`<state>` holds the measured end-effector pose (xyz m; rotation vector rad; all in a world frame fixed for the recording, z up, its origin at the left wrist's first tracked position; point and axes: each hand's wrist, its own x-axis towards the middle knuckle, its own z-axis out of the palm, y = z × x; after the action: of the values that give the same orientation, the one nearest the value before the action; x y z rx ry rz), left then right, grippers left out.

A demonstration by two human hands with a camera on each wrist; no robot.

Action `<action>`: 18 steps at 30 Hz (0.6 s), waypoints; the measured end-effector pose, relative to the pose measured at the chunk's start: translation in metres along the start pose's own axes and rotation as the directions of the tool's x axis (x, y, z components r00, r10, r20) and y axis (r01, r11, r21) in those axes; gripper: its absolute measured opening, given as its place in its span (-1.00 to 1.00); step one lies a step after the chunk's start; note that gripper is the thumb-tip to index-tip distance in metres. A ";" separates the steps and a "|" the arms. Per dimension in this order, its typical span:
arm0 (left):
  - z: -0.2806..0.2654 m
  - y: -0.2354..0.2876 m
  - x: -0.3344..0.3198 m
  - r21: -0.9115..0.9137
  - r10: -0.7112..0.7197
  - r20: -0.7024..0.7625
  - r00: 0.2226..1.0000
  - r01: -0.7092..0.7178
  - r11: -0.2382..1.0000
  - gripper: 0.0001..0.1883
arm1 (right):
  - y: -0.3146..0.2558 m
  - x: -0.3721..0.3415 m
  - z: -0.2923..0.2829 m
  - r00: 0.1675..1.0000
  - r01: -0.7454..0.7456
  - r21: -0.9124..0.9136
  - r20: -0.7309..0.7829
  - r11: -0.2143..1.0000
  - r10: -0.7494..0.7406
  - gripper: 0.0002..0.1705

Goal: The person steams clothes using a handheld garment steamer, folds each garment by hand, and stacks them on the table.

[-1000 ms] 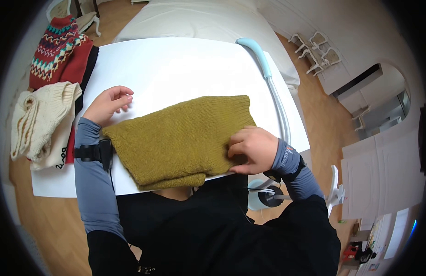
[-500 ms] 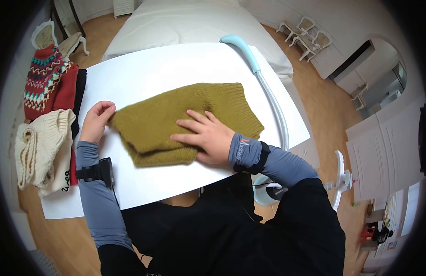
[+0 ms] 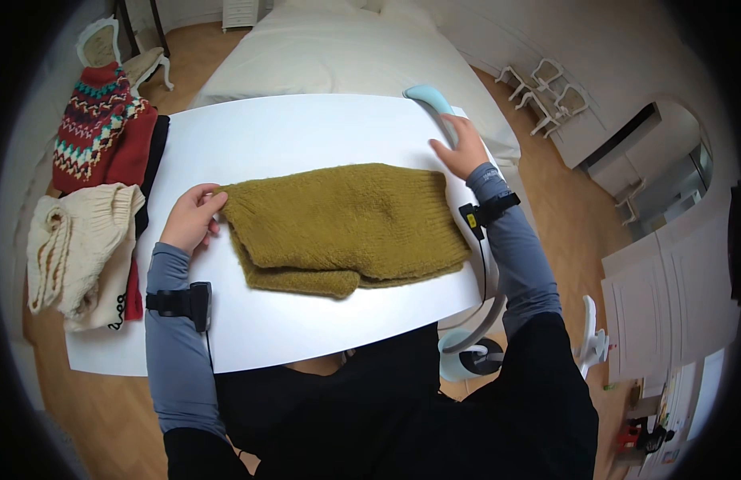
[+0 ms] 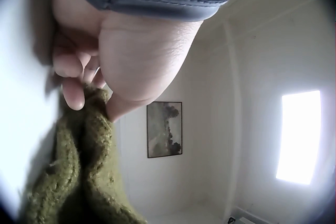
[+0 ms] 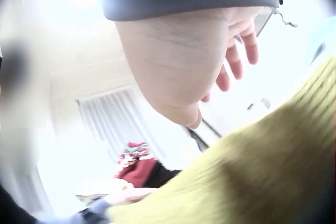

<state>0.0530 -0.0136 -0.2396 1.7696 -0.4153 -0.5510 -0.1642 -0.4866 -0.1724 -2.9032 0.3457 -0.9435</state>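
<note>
An olive-green knit sweater [image 3: 338, 216] lies folded on the white table [image 3: 306, 328], its ribbed edge toward the right. At its upper left corner my left hand [image 3: 193, 218] pinches the wool between thumb and fingers, as the left wrist view shows with the sweater [image 4: 100, 155] hanging in two layers. My right hand [image 3: 464, 148] is off the sweater, past its upper right corner. Its fingers are extended and it overlaps the hose below a light-blue curved handle [image 3: 430, 98]. In the right wrist view the palm is empty above the sweater [image 5: 252, 171].
Along the left edge lie a patterned red sweater [image 3: 90, 136] and a folded cream sweater [image 3: 78, 240]. A light-blue base [image 3: 454, 360] with a grey hose stands on the floor by the table's near right side. Beyond the table is a white-covered bed [image 3: 330, 56].
My right hand has left the sweater and moved up and right toward the blue handle. The left hand has come to the sweater's left corner and keeps hold there. The ribbed end lies flatter.
</note>
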 end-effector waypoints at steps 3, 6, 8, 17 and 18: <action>-0.001 -0.002 0.001 -0.029 -0.037 0.023 0.999 0.038 0.999 -0.56 | 0.084 -0.001 0.048 0.944 -0.325 -0.059 -0.081 0.944 0.320 -0.11; -0.007 -0.003 0.005 -0.024 -0.098 0.088 0.991 0.100 0.995 -0.65 | 0.114 -0.015 0.076 0.768 -0.641 0.041 0.056 0.767 0.638 -0.06; -0.001 0.002 0.000 -0.033 -0.073 0.027 0.997 0.074 0.997 -0.73 | 0.100 -0.009 0.072 0.712 -0.692 -0.160 0.010 0.704 0.702 -0.11; -0.002 0.003 0.002 -0.069 -0.069 0.050 0.996 0.072 0.995 -0.73 | 0.156 -0.009 0.087 0.747 -0.655 0.233 0.056 0.719 0.662 -0.45; -0.002 0.002 0.003 -0.034 -0.065 0.055 0.996 0.067 0.997 -0.73 | 0.164 -0.010 0.087 0.801 -0.582 0.234 0.000 0.779 0.599 -0.47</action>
<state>0.0571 -0.0143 -0.2376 1.7421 -0.3833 -0.6508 -0.1523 -0.6441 -0.2701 -2.3096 1.0147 -0.8972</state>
